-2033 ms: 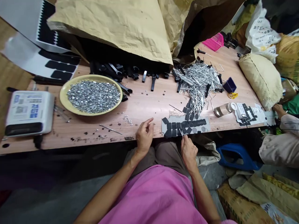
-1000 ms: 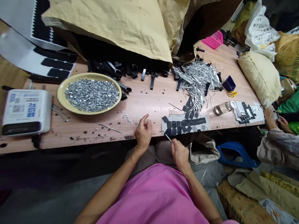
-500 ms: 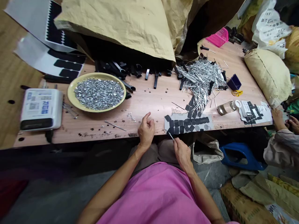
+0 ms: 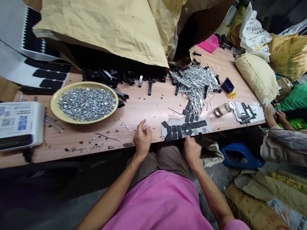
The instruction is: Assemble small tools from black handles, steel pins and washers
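Note:
My left hand (image 4: 142,138) is raised at the table's front edge, its index finger and thumb apart and the other fingers curled; nothing shows between them. To the right, my right hand (image 4: 192,149) is closed and blurred by motion, just in front of a grey sheet (image 4: 165,129) bearing black rounded pads (image 4: 179,128). The thin metal pin it gripped half a second ago is hardly visible in the blur. Behind the sheet lies a heap of metal pins (image 4: 198,83) mixed with black plastic parts. Small metal washers (image 4: 125,126) lie loose left of my left hand.
A yellow bowl of washers (image 4: 53,103) and a white box-shaped device (image 4: 21,124) stand at left. Big paper sacks (image 4: 103,28) lean over the back. At right are a bottle (image 4: 223,109), a dark blue cup (image 4: 227,85), a stuffed sack (image 4: 257,78) and another person's hands (image 4: 271,116).
My right hand has moved right, away from my left hand, and is now blurred. The view has shifted, so the table's contents appear further left. My left hand keeps nearly the same shape.

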A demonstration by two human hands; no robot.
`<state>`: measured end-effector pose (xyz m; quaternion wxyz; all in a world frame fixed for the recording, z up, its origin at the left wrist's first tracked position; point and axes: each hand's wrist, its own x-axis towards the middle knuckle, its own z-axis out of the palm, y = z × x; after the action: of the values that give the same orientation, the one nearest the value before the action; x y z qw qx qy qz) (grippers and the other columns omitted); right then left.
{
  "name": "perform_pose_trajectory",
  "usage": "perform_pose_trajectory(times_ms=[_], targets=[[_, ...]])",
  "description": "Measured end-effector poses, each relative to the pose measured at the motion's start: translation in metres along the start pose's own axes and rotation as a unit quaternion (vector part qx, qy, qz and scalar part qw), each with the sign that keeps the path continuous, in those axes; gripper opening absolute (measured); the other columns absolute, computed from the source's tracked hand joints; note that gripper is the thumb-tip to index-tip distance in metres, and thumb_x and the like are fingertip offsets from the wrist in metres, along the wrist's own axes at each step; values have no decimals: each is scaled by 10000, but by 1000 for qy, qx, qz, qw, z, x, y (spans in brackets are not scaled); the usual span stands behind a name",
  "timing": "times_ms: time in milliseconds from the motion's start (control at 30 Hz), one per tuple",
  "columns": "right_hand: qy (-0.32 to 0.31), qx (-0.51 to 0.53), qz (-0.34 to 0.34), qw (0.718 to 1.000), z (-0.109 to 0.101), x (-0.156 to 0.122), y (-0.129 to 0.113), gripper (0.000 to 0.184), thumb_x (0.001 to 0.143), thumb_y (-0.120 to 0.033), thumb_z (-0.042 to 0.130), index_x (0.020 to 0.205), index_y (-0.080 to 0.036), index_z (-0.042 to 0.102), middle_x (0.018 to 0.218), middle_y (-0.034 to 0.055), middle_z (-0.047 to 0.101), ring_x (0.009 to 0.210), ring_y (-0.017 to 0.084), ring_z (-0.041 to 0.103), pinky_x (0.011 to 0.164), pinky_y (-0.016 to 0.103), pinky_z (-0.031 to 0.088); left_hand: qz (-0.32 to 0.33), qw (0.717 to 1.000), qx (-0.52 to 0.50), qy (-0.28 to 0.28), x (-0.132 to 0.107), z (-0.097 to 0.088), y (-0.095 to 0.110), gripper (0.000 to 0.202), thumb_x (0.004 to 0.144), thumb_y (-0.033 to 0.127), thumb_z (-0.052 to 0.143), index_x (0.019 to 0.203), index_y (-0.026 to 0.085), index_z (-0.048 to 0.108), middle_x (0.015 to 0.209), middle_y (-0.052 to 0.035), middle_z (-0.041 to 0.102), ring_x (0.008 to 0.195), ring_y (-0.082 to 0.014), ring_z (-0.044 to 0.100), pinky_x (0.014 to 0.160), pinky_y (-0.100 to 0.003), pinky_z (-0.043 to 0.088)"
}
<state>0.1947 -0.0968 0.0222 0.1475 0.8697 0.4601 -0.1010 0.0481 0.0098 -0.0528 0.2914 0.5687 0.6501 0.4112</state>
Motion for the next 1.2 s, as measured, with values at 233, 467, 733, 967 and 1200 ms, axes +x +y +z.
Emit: perform_pose_trajectory(times_ms=[233,467,733,967,1200], targets=[[63,30,26,997,-10,0,-5,318,989,-252,299,1017,-219,615,904,48,646,616,104,574,505,231,250,16,1000,4,-7,0,-1,-1,354,804,209,501,1135,156,615,630,18,595,588,-138,569,596,-250,403],[3,17,-64,998,4,-3,-10,278,979,-291,356,993,-255,631,888,13,654,573,82,575,474,232,205,20,1000,16,4,-1,1,-2,353,807,203,498,1140,161,608,642,12,604,595,-142,571,585,-248,396],[14,70,-23,997,0,-8,12,291,980,-288,359,986,-248,647,872,14,671,649,97,609,512,221,255,163,979,98,-67,1,9,22,285,876,213,491,1110,182,649,846,-60,654,724,-169,598,619,-255,426],[-78,123,135,980,38,-10,102,267,949,-267,393,910,-209,651,860,78,687,744,168,649,586,236,339,303,899,233,-215,27,67,80,274,900,156,461,1050,239,675,944,-87,645,912,-235,520,633,-294,434],[-128,357,177,908,62,6,132,275,902,-306,370,829,-194,611,631,-28,578,483,104,529,471,198,360,335,857,264,-289,50,96,80,257,884,116,426,876,181,675,928,-151,607,961,-295,493,653,-353,425]])
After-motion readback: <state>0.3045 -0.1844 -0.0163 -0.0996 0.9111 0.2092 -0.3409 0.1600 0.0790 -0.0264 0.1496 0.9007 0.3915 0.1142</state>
